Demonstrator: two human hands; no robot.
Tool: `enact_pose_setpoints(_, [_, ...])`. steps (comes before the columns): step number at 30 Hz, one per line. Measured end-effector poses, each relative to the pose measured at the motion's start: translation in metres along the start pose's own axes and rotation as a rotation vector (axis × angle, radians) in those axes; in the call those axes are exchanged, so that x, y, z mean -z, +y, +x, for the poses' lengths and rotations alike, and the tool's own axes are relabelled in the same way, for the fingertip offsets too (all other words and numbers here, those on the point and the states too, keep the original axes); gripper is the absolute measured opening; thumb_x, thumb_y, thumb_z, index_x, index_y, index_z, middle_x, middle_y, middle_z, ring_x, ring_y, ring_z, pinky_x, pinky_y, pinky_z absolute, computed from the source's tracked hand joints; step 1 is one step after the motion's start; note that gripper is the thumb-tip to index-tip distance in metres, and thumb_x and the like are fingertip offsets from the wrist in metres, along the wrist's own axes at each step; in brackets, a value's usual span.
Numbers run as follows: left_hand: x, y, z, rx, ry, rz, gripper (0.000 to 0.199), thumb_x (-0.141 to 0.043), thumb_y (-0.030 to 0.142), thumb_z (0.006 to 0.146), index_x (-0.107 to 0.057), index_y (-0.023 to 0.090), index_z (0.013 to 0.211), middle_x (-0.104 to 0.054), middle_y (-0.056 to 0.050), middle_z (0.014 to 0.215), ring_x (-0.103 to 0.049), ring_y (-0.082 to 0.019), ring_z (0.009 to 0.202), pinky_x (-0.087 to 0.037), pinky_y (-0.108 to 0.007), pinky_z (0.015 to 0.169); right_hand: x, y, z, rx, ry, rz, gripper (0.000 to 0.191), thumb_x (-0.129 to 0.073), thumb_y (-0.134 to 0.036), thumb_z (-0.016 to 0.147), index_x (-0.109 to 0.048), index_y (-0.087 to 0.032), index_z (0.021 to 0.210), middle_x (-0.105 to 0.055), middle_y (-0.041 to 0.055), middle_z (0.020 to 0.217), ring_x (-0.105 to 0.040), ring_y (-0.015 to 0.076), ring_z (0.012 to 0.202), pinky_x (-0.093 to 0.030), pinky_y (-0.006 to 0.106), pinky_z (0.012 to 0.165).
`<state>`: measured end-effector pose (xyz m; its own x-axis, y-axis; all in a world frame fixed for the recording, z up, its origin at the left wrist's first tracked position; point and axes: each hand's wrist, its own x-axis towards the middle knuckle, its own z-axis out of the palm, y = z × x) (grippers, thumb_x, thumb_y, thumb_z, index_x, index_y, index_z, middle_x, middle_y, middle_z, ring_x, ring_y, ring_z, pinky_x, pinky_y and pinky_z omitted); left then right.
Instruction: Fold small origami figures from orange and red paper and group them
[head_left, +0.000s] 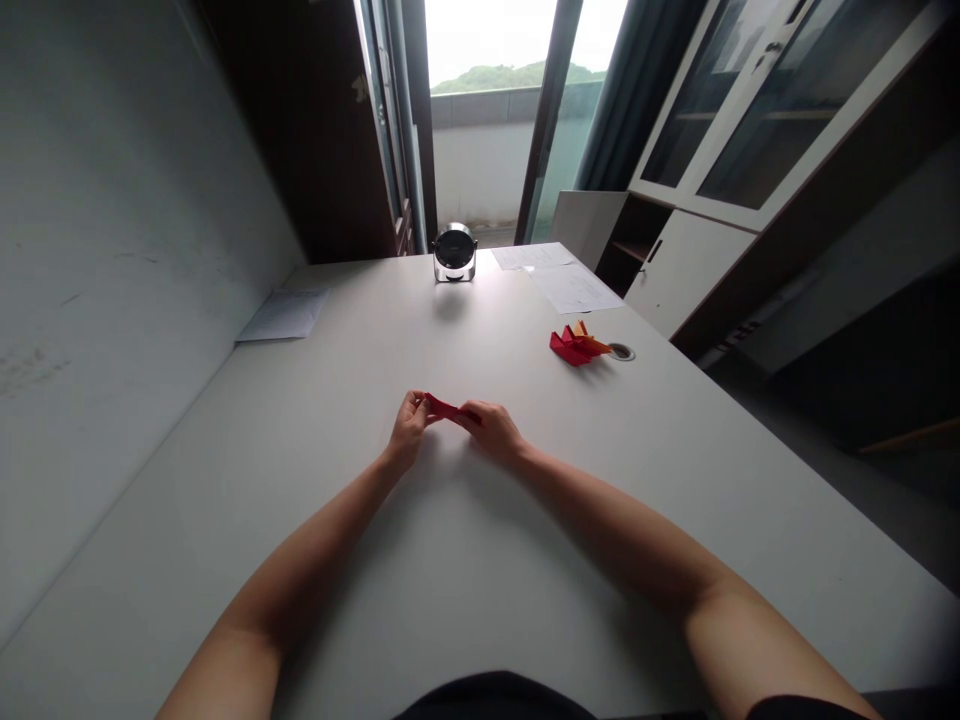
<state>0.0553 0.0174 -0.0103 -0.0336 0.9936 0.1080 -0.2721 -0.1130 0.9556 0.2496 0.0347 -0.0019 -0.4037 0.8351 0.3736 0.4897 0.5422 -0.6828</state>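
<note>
A small piece of folded red paper [444, 408] is stretched between my two hands, just above the white table. My left hand [410, 421] pinches its left end between thumb and fingers. At the other end, my right hand [491, 428] is closed on the same paper, and its fingers cover part of it. Farther off to the right lie several folded paper pieces [576, 345], red and orange, grouped close together. The finer folds of the held paper are too small to make out.
The white table [315, 580] meets a wall on the left. Paper sheets [574, 288] lie at its far right, another sheet [283, 315] at the far left. A round black device on a stand [454, 252] is at the back. A cable hole [622, 352] sits near the right edge.
</note>
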Motion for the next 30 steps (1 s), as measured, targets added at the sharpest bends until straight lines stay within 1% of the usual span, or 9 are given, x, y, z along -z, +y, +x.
enact_pose_setpoints(5, [0.001, 0.007, -0.002, -0.020, 0.024, 0.102, 0.023, -0.063, 0.040, 0.090, -0.058, 0.019, 0.096, -0.064, -0.002, 0.092, -0.064, -0.015, 0.086, -0.054, -0.029, 0.076, 0.000, 0.002, 0.000, -0.011, -0.006, 0.027, 0.021, -0.058, -0.035, 0.095, -0.070, -0.020, 0.088, -0.066, -0.0007, 0.072, -0.051, 0.0116, 0.062, -0.035, 0.023, 0.061])
enact_pose_setpoints(7, [0.001, 0.010, -0.003, -0.045, -0.014, 0.170, 0.022, -0.067, 0.038, 0.087, -0.062, 0.019, 0.098, -0.066, -0.003, 0.091, -0.064, -0.016, 0.086, -0.052, -0.028, 0.075, 0.000, 0.003, 0.000, -0.006, -0.017, 0.043, 0.023, -0.058, -0.037, 0.095, -0.070, -0.020, 0.088, -0.065, -0.0013, 0.070, -0.050, 0.0115, 0.060, -0.035, 0.023, 0.060])
enact_pose_setpoints(10, [0.001, 0.010, -0.005, -0.048, -0.086, 0.289, 0.022, -0.073, 0.036, 0.083, -0.071, 0.018, 0.096, -0.072, -0.005, 0.090, -0.065, -0.018, 0.084, -0.051, -0.029, 0.078, -0.001, 0.003, 0.000, 0.007, -0.026, 0.057, 0.026, -0.057, -0.042, 0.096, -0.070, -0.021, 0.088, -0.066, -0.0007, 0.073, -0.051, 0.0121, 0.062, -0.036, 0.023, 0.061])
enact_pose_setpoints(13, [0.003, 0.008, -0.005, -0.043, -0.079, 0.359, 0.022, -0.074, 0.037, 0.082, -0.076, 0.018, 0.093, -0.075, -0.007, 0.090, -0.067, -0.020, 0.081, -0.052, -0.031, 0.077, -0.002, 0.003, -0.001, 0.018, -0.029, 0.050, 0.027, -0.057, -0.043, 0.095, -0.070, -0.021, 0.087, -0.066, -0.0004, 0.073, -0.051, 0.0123, 0.062, -0.036, 0.024, 0.061])
enact_pose_setpoints(18, [0.004, 0.008, -0.004, -0.104, -0.056, 0.434, 0.019, -0.076, 0.037, 0.080, -0.077, 0.019, 0.087, -0.075, -0.005, 0.083, -0.066, -0.019, 0.074, -0.051, -0.030, 0.071, -0.003, 0.004, 0.000, 0.060, -0.062, 0.018, 0.025, -0.062, -0.043, 0.091, -0.067, -0.020, 0.081, -0.061, -0.0004, 0.072, -0.047, 0.0123, 0.063, -0.036, 0.024, 0.061])
enact_pose_setpoints(22, [0.004, 0.010, -0.005, -0.147, -0.052, 0.474, 0.020, -0.076, 0.038, 0.081, -0.077, 0.020, 0.088, -0.075, -0.004, 0.081, -0.066, -0.019, 0.073, -0.051, -0.030, 0.072, -0.004, 0.006, 0.000, 0.056, -0.078, 0.000, 0.022, -0.062, -0.039, 0.092, -0.066, -0.020, 0.080, -0.058, -0.0008, 0.072, -0.047, 0.0122, 0.063, -0.035, 0.024, 0.062])
enact_pose_setpoints(26, [0.004, 0.012, -0.005, -0.164, -0.053, 0.531, 0.019, -0.075, 0.038, 0.082, -0.077, 0.020, 0.087, -0.075, -0.004, 0.081, -0.066, -0.019, 0.074, -0.051, -0.030, 0.072, -0.005, 0.007, 0.000, 0.046, -0.099, -0.025, 0.019, -0.063, -0.035, 0.091, -0.064, -0.020, 0.078, -0.057, -0.0012, 0.072, -0.045, 0.0119, 0.063, -0.033, 0.024, 0.061])
enact_pose_setpoints(30, [0.003, 0.016, -0.007, -0.164, -0.068, 0.538, 0.019, -0.076, 0.039, 0.081, -0.077, 0.021, 0.085, -0.074, -0.004, 0.079, -0.065, -0.019, 0.072, -0.050, -0.030, 0.069, -0.006, 0.006, -0.001, 0.082, -0.097, -0.033, 0.016, -0.063, -0.030, 0.090, -0.062, -0.020, 0.077, -0.058, -0.0006, 0.074, -0.047, 0.0128, 0.067, -0.034, 0.024, 0.063])
